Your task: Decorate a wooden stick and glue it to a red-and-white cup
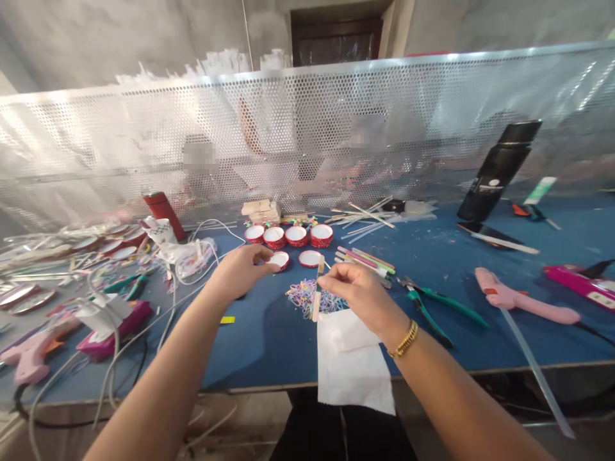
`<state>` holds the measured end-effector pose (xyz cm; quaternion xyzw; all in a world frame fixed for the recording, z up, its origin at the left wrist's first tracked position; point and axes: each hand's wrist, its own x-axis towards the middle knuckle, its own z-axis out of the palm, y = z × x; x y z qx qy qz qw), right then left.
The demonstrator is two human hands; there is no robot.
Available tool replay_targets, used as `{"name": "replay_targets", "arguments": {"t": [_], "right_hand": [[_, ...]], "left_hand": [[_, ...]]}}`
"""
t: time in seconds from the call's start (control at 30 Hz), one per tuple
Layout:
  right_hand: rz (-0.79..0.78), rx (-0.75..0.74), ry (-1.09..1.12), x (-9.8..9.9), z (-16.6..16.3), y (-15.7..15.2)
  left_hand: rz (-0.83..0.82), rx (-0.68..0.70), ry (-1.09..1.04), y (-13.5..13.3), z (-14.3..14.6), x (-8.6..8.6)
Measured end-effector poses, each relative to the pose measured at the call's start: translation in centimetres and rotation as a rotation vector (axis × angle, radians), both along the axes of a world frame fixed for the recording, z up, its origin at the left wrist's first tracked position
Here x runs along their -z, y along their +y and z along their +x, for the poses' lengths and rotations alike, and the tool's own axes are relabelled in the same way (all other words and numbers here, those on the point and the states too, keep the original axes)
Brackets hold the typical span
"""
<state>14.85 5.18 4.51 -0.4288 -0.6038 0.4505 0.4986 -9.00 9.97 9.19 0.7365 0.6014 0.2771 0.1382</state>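
My left hand (243,270) reaches forward over the blue table (269,346). Its fingertips close on the rim of a small round red-and-white dish (280,260). My right hand (358,293), with a gold bracelet on the wrist, is pinched on the top of a thin wooden stick (317,296). The stick hangs down over a pile of small pastel rubber bands (302,296). Another red-and-white dish (310,258) lies just beyond the stick. A white cloth (353,365) lies under my right wrist and hangs over the table's front edge.
Several more red dishes (288,235) and coloured sticks (365,259) sit behind. Green-handled pliers (432,304), a pink glue gun (523,304) and a black bottle (500,169) are on the right. Another glue gun (33,352), cables and clutter fill the left. A perforated metal screen (307,134) stands at the back.
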Motion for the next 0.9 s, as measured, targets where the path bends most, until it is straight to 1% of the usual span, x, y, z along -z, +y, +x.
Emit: {"name": "replay_targets", "arguments": {"t": [0.07, 0.13, 0.2, 0.27, 0.33, 0.43, 0.53, 0.7, 0.8, 0.9], "right_hand": [[0.016, 0.049, 0.034, 0.3, 0.5, 0.5], [0.016, 0.073, 0.067, 0.6, 0.8, 0.8], [0.012, 0.080, 0.093, 0.8, 1.0, 1.0], [0.014, 0.082, 0.102, 1.0, 1.1, 1.0], [0.017, 0.082, 0.102, 1.1, 1.3, 0.9], [0.046, 0.098, 0.102, 0.9, 1.9, 0.9], [0.082, 0.164, 0.112, 0.5, 2.6, 0.8], [0.086, 0.231, 0.178, 0.2, 3.2, 0.9], [0.079, 0.237, 0.212, 0.2, 3.2, 1.0], [0.075, 0.235, 0.224, 0.3, 3.2, 1.1]], "left_hand": [[0.004, -0.013, 0.311, 2.0, -0.4, 0.1], [-0.036, -0.004, 0.536, 3.8, -0.2, 0.5], [-0.074, -0.038, 0.666, 5.2, 0.3, 1.3], [-0.082, -0.055, 0.734, 6.3, 0.8, 2.0], [-0.097, -0.067, 0.749, 7.1, 1.1, 2.5], [-0.103, -0.074, 0.719, 7.6, 1.2, 2.9], [-0.047, -0.052, 0.662, 7.6, 1.9, 3.1], [0.016, 0.089, 0.596, 7.6, 5.2, 3.9], [0.020, 0.088, 0.614, 8.0, 7.5, 4.6], [-0.022, 0.066, 0.638, 8.3, 8.9, 5.0]]}}
